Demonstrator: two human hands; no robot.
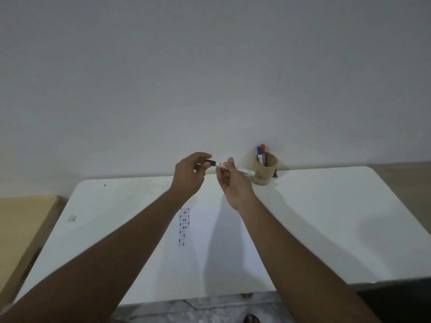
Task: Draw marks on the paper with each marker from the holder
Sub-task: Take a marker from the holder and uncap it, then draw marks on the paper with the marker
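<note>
A white marker (242, 170) with a black cap (211, 162) is held level above the far part of the table. My right hand (233, 183) grips its barrel and my left hand (190, 174) pinches the black cap. Both hands hover over the white paper (224, 241), which carries columns of short dark marks (184, 226). A brown round holder (266, 170) stands at the back by the wall, just right of my right hand, with a blue marker (259, 153) and a red marker (263, 150) upright in it.
The white table (326, 217) meets a plain wall at the back. A wooden surface (21, 229) lies at the left. A small scrap (72, 217) lies on the table's left side. A dark object (275, 173) sits behind the holder.
</note>
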